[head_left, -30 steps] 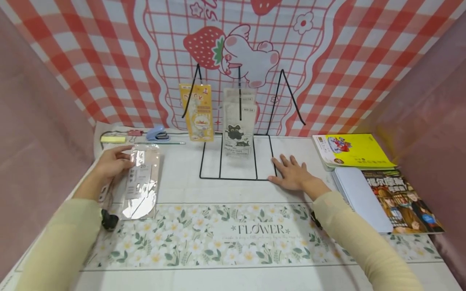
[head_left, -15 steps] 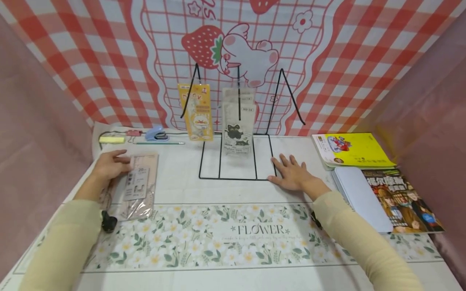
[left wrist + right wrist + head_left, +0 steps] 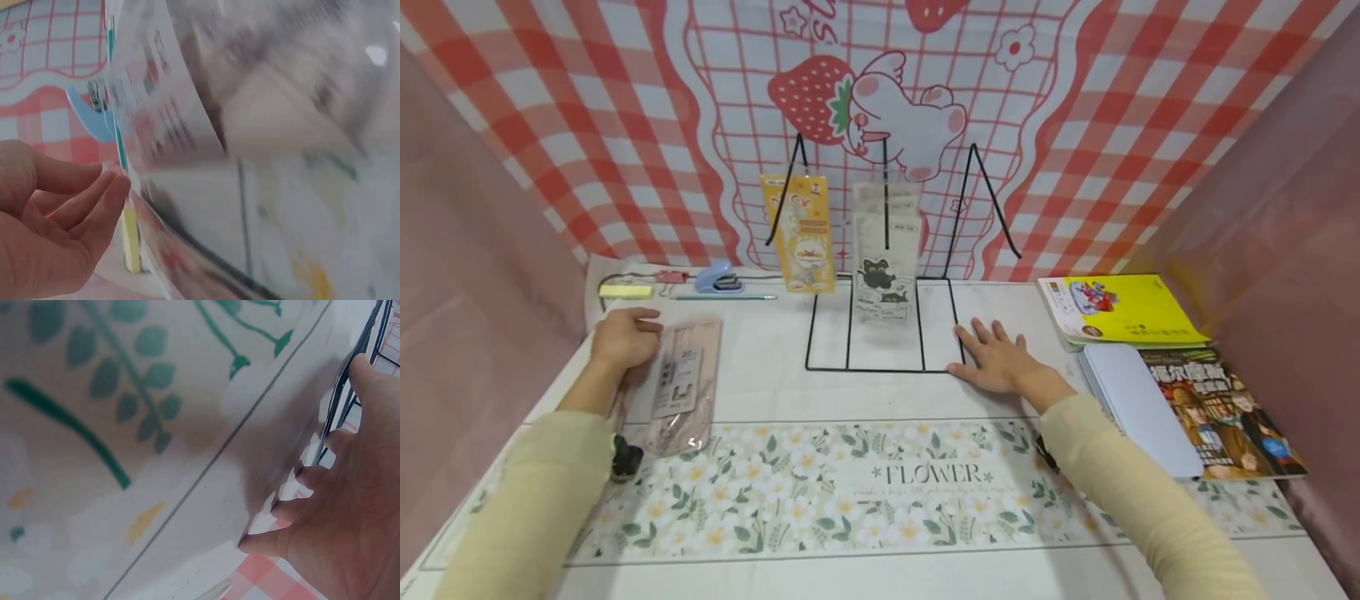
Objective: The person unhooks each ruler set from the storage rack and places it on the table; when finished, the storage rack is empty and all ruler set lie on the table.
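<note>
At the left, my left hand (image 3: pixel 627 340) has its fingers loosely bent beside a clear plastic package (image 3: pixel 685 379). The package has a pale pink insert and a white printed label, and lies on the mat. In the left wrist view, the left hand's fingertips stand right at the edge of the blurred plastic package (image 3: pixel 175 112); nothing shows between thumb and fingers. A second package lies partly under the left wrist. My right hand (image 3: pixel 1000 362) rests with fingers spread on the right side of the black wire rack's base (image 3: pixel 868 369). In the right wrist view the right hand (image 3: pixel 337 494) is spread along it.
A yellow package (image 3: pixel 805 233) hangs on the rack's left hook, pale ruler-set packs (image 3: pixel 883 275) on the middle one. A sticky-note pad (image 3: pixel 625 292), binder clip (image 3: pixel 672 277), blue stapler (image 3: pixel 718 279) and pencil (image 3: pixel 722 297) lie at back left. Books (image 3: pixel 1127 308) and a grey case (image 3: pixel 1138 408) lie right.
The package's raised top end has come down flat onto the mat. My left hand has drawn slightly left from it, its fingers now more bent. The right hand stays on the rack base.
</note>
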{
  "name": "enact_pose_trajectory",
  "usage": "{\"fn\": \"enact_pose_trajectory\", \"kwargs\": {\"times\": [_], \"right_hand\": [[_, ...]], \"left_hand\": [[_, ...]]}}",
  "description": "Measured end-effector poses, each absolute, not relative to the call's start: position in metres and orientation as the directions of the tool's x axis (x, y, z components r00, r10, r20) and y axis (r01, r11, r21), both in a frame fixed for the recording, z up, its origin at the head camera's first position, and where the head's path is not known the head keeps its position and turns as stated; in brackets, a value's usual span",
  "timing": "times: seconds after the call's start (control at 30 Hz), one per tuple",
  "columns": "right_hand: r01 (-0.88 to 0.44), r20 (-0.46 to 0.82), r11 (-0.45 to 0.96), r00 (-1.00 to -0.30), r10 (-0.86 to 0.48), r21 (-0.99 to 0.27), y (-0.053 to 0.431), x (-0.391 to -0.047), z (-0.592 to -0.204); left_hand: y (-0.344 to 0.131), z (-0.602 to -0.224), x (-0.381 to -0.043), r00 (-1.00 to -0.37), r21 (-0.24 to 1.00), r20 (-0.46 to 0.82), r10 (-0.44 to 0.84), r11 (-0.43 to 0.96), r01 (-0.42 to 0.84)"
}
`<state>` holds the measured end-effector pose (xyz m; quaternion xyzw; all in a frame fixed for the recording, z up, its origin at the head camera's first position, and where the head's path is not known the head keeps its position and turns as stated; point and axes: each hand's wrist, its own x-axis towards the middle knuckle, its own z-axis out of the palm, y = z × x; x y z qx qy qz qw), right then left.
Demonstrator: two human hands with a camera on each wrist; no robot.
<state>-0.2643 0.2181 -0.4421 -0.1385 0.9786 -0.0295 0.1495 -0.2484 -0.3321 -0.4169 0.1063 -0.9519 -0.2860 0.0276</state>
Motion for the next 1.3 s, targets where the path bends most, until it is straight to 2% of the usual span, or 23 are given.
{"fn": "enact_pose_trajectory", "kwargs": {"times": [0.2, 0.43, 0.63, 0.83, 1.0, 1.3], "right_hand": [[-0.261, -0.292, 0.96, -0.915, -0.278, -0.098, 0.218, -0.263, -0.443], [-0.261, -0.302, 0.96, -0.911, -0.28, -0.103, 0.218, -0.261, -0.443], [-0.259, -0.304, 0.959, -0.91, -0.281, -0.112, 0.218, -0.261, -0.446], [-0.275, -0.295, 0.956, -0.909, -0.295, -0.106, 0.218, -0.263, -0.447], [-0.278, -0.286, 0.956, -0.912, -0.294, -0.097, 0.219, -0.265, -0.444], [-0.28, -0.287, 0.955, -0.911, -0.297, -0.098, 0.22, -0.267, -0.443]], "left_hand": [[-0.297, -0.405, -0.261, -0.983, 0.663, 0.062, -0.173, 0.743, -0.089], [-0.241, -0.362, -0.286, -0.978, 0.757, 0.185, -0.099, 0.649, 0.077], [-0.207, -0.331, -0.304, -0.967, 0.849, 0.251, -0.052, 0.492, 0.194], [-0.189, -0.311, -0.314, -0.924, 0.851, 0.381, -0.039, 0.404, 0.334], [-0.181, -0.304, -0.318, -0.889, 0.846, 0.452, -0.069, 0.347, 0.404], [-0.183, -0.305, -0.308, -0.885, 0.826, 0.463, -0.053, 0.387, 0.409]]}}
